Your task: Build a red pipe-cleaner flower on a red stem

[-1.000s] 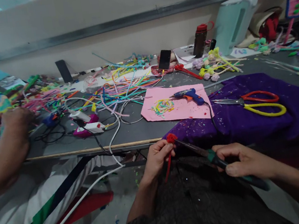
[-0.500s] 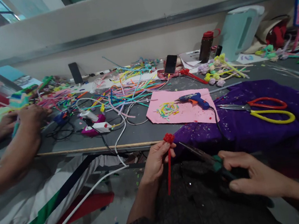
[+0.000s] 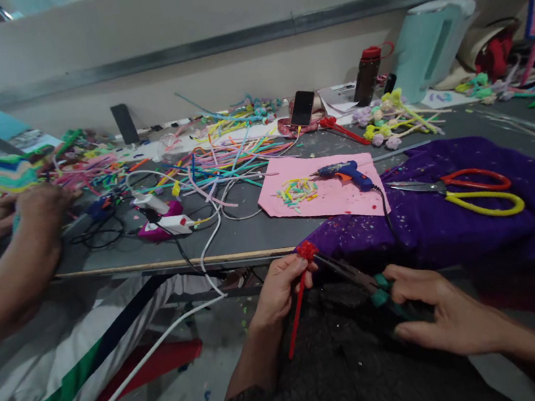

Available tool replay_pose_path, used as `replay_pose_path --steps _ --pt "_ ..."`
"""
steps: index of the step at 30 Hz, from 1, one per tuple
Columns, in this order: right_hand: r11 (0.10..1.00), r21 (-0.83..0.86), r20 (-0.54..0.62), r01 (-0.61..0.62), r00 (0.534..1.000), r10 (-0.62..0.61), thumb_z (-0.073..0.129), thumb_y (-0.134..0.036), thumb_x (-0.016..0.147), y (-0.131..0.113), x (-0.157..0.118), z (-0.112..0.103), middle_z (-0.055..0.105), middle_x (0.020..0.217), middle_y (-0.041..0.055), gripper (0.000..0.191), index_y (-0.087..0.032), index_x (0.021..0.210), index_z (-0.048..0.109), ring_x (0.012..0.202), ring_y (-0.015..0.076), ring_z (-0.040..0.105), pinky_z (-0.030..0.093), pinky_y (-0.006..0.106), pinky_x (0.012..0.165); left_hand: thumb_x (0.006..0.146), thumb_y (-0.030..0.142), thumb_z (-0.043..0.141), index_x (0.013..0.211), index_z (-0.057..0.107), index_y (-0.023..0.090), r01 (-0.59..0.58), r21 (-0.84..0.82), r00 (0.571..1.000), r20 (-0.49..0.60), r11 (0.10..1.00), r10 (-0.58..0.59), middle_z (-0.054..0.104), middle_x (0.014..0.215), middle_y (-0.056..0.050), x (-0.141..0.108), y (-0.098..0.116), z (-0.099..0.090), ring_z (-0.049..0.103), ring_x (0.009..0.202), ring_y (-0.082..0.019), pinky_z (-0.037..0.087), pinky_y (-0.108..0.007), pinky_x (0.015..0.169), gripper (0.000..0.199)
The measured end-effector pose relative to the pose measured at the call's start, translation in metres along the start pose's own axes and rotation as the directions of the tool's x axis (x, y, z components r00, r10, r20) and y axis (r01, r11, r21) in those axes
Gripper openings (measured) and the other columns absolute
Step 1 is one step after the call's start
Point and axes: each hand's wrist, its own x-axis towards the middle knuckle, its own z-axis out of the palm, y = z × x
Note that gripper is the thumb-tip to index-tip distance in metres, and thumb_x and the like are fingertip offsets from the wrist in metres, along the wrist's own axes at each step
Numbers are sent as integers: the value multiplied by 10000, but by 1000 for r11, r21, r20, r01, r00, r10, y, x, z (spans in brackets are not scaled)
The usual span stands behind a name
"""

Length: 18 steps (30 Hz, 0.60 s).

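Observation:
Pinched in my left hand (image 3: 283, 291) is a red pipe-cleaner flower (image 3: 307, 250), its bloom above the fingers and its red stem slanting down below them. My right hand (image 3: 436, 306) is wrapped round the green and black handles of long-nose pliers (image 3: 352, 273). The plier tips reach the right side of the bloom; I cannot tell whether they grip it. Beyond my hands, a blue glue gun (image 3: 346, 175) lies on a pink sheet (image 3: 348, 208) beside a heap of short coloured pieces (image 3: 299, 193).
Scissors (image 3: 455, 186) with red and yellow handles lie on a purple cloth (image 3: 451, 234). A power strip (image 3: 166, 226) with cables sits left of the pink sheet. Pipe cleaners (image 3: 236, 155) spread across the table. At the left, a co-worker's hand (image 3: 40, 212) is busy.
The pliers have moved left, and their tips have come up to the red bloom. The flower's stem tilts more to the left. The camera view has shifted slightly.

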Motion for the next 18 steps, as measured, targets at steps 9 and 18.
replay_pose_path --steps 9,18 --pt "999 42 19 -5 1000 5 607 -216 714 0 -3 0 455 785 1 170 -184 695 441 727 146 478 380 272 629 720 403 603 691 656 124 -85 117 995 -37 989 90 551 523 -10 -6 1 3 387 432 -70 224 -199 442 286" --pt "998 56 10 -7 1000 7 605 -194 708 0 -2 -1 459 771 -2 172 -184 688 434 704 137 472 366 264 612 815 358 496 624 596 139 -260 485 958 21 835 286 509 578 -2 -12 5 4 419 547 -102 288 -217 541 308"
